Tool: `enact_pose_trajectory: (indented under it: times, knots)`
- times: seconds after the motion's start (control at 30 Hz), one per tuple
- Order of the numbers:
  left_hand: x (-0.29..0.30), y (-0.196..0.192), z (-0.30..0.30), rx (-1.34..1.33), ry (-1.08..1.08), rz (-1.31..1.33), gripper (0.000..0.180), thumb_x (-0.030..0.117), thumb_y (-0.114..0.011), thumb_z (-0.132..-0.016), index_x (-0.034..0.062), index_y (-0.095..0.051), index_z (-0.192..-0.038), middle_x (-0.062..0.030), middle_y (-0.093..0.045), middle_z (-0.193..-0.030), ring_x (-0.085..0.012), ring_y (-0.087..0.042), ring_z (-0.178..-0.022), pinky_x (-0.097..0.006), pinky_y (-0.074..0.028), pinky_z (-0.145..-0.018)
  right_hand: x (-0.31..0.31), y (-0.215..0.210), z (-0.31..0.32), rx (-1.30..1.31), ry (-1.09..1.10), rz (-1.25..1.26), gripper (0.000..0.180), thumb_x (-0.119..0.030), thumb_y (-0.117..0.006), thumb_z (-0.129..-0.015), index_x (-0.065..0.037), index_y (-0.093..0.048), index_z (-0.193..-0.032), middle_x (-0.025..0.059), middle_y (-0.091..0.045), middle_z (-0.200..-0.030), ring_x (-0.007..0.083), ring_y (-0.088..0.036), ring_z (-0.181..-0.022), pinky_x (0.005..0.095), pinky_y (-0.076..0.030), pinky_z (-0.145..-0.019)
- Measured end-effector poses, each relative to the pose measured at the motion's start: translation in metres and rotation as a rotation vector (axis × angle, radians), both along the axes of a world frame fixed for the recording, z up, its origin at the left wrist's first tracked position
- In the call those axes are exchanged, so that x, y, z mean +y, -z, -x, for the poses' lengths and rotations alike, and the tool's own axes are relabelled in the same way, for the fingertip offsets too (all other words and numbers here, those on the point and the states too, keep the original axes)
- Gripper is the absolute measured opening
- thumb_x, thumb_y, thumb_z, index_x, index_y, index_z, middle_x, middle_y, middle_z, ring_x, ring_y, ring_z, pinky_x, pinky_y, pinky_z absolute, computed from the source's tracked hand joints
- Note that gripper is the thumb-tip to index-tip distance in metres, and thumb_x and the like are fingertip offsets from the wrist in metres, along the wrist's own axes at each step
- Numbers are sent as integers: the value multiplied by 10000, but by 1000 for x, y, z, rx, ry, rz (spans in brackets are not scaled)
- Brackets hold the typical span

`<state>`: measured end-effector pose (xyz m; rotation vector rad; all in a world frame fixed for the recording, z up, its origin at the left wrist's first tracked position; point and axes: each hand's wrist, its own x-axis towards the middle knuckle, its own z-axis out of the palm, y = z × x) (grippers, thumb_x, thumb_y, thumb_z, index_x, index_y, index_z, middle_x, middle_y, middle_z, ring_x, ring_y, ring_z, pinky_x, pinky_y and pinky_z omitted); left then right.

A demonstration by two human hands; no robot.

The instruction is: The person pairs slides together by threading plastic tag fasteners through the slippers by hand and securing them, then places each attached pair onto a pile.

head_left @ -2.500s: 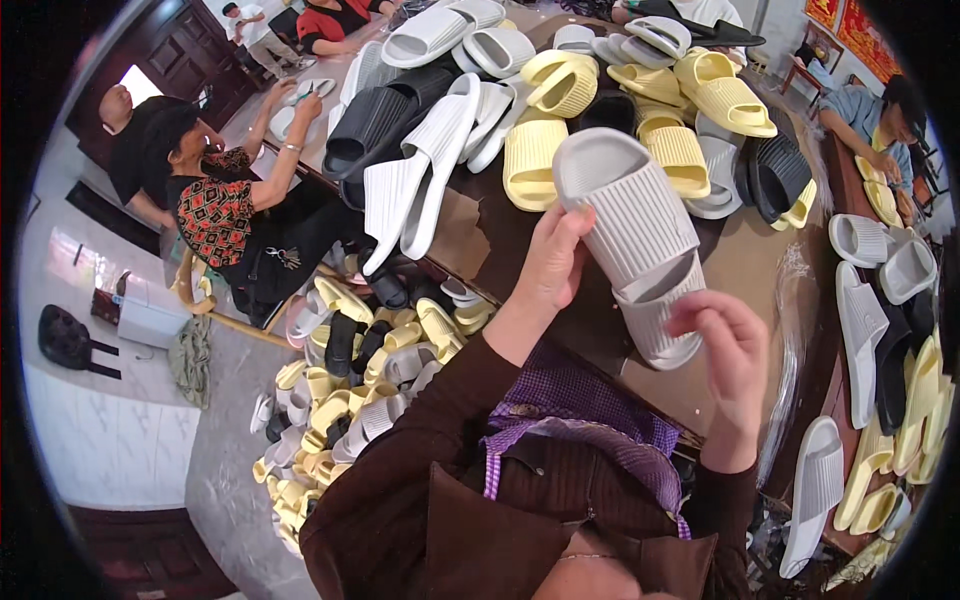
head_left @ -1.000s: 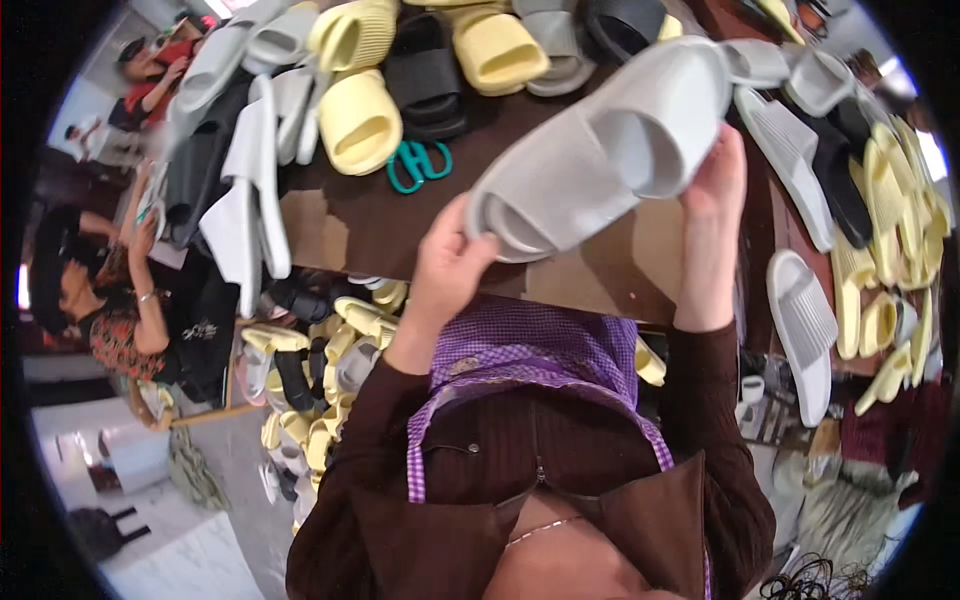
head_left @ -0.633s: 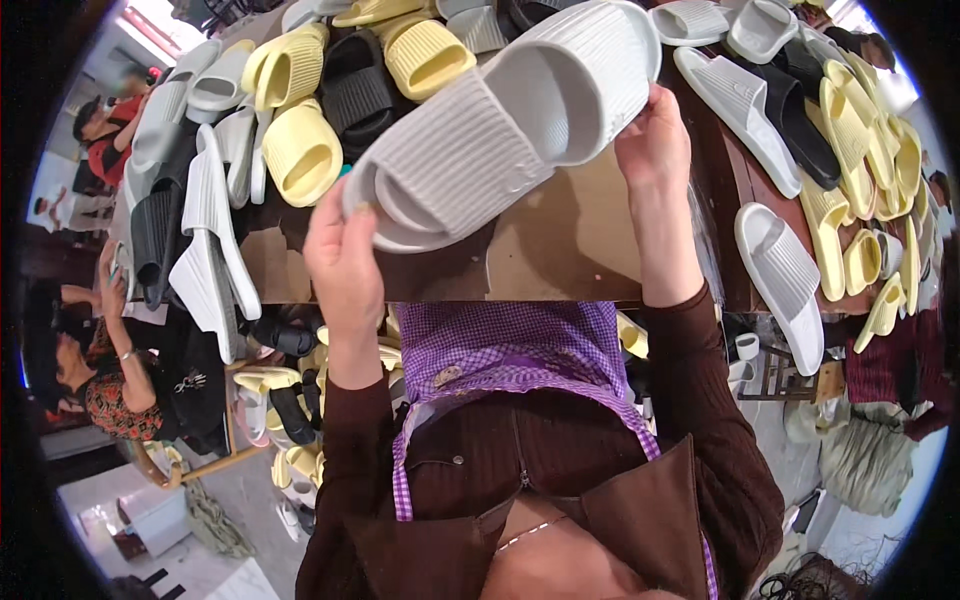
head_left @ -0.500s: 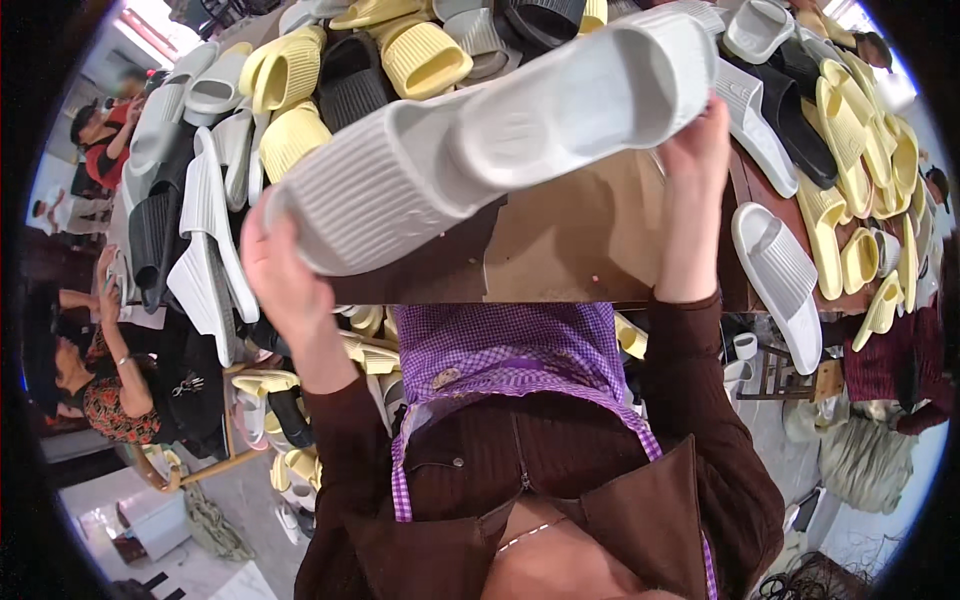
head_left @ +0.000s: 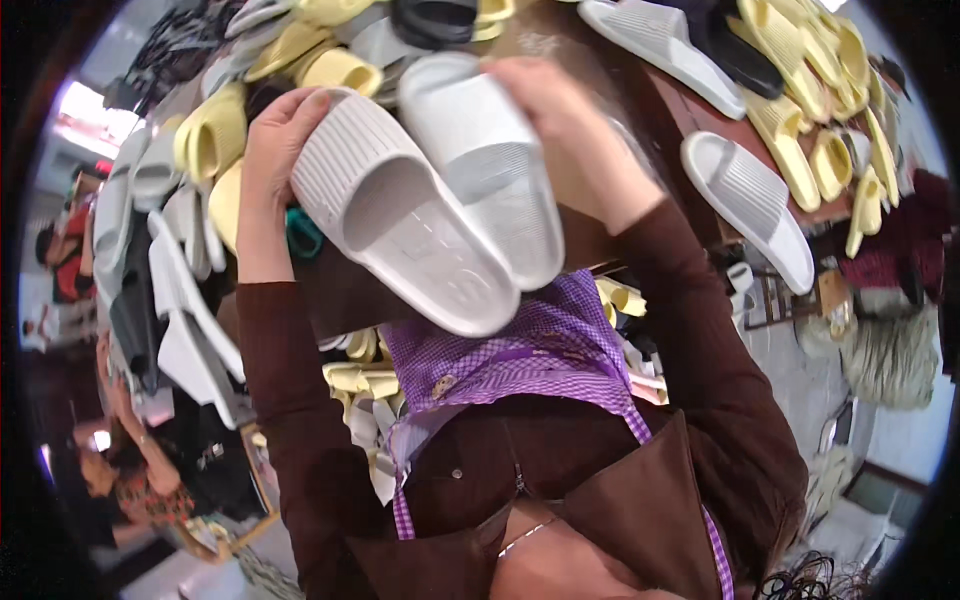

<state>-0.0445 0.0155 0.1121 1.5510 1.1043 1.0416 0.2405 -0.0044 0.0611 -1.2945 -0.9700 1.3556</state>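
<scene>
My left hand (head_left: pixel 275 160) grips the toe end of a light grey slide sandal (head_left: pixel 400 215), held up close with its footbed facing me. My right hand (head_left: pixel 560 110) holds a second matching grey sandal (head_left: pixel 490 160) right beside it, the two side by side and touching. Both are raised above a brown table (head_left: pixel 345 290) covered with sandals. My brown sleeves and a purple checked apron (head_left: pixel 520 350) fill the lower middle.
Yellow sandals (head_left: pixel 215 135), white ones (head_left: pixel 750 200) and black ones (head_left: pixel 440 15) lie all over the table. More yellow pairs (head_left: pixel 810 130) line the right side. A heap of sandals (head_left: pixel 360 390) sits below the table edge. A seated person (head_left: pixel 140 470) is at the lower left.
Earlier I held the two grey sandals stacked as one long piece overhead. Now they are separated, side by side, lower and closer, and the view has tilted.
</scene>
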Motion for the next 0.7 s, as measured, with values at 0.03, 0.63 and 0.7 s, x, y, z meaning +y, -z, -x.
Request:
enact_pose_trajectory:
  times: [0.03,0.63,0.7]
  knots:
    - [8,8,-14,97,21,-54,257,124,-578,-848,-15,-594,-1063,-90,-631,-964,-153,-605,-846,-261,-474,-738,-9,1,10,-173,44,-19,337,-246,-589,-838,15,-585,-1051,132,-646,-927,210,-638,-800,324,-520,-714]
    - [-37,69,-58,439,-190,-757,175,104,-581,-818,13,-612,-965,-113,-615,-952,-272,-558,-913,-350,-439,-803,-56,32,-108,-1514,269,-223,167,-108,-523,-771,-17,-636,-853,164,-622,-887,343,-581,-864,404,-469,-767]
    - [-34,73,-57,454,-188,-734,171,109,-586,-815,13,-616,-954,-108,-619,-943,-270,-561,-903,-351,-439,-800,-56,35,-110,-1502,266,-217,165,-110,-526,-772,-17,-638,-848,165,-621,-887,340,-580,-866,405,-468,-766]
